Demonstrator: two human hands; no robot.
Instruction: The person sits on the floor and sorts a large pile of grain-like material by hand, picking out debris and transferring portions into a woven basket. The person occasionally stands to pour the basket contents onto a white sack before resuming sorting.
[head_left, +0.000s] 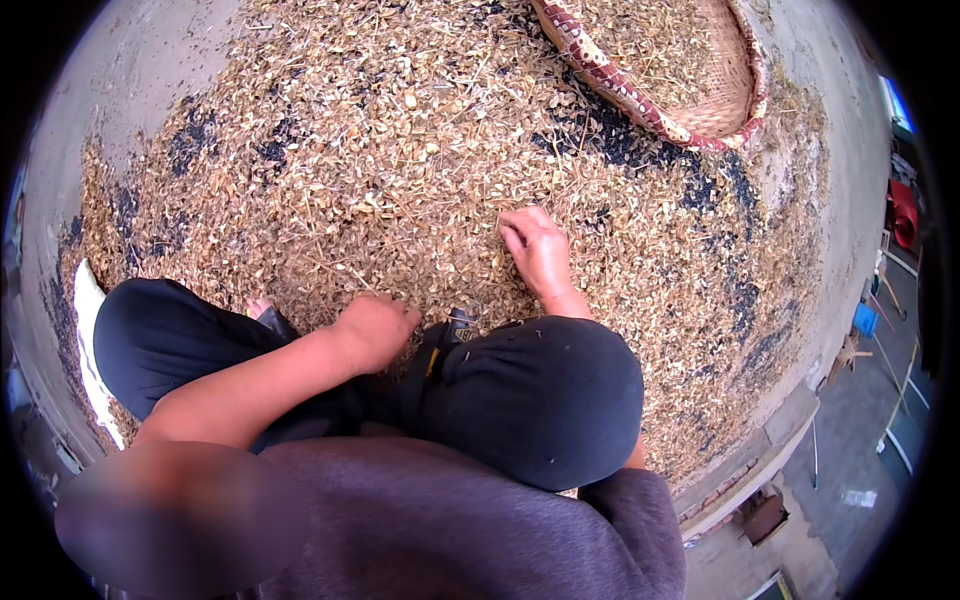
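1. the left hand [375,330] is curled into a loose fist, knuckles up, pressed down into the near edge of the dry husk pile [400,150], just ahead of the left knee [170,335]; whether anything is pinched inside it cannot be told.
2. the right hand [538,250] reaches further into the pile, palm down with the fingers bent and their tips dug into the husks (a raking pose); it looks half closed, and nothing held in it is visible.
3. the pile is a wide, shallow spread of tan pods, chaff and thin stems lying on a concrete floor [830,180], with dark patches of small black seeds showing through in places.
4. a woven basket tray [720,100] with a red and pale patterned rim lies on the far right of the pile, well apart from both hands, with more husks inside it.
5. the pile runs from the knees to the far side; bare floor borders it on the left and right, and right of the right knee [545,400] the floor ends at a raised edge with lower ground beyond.
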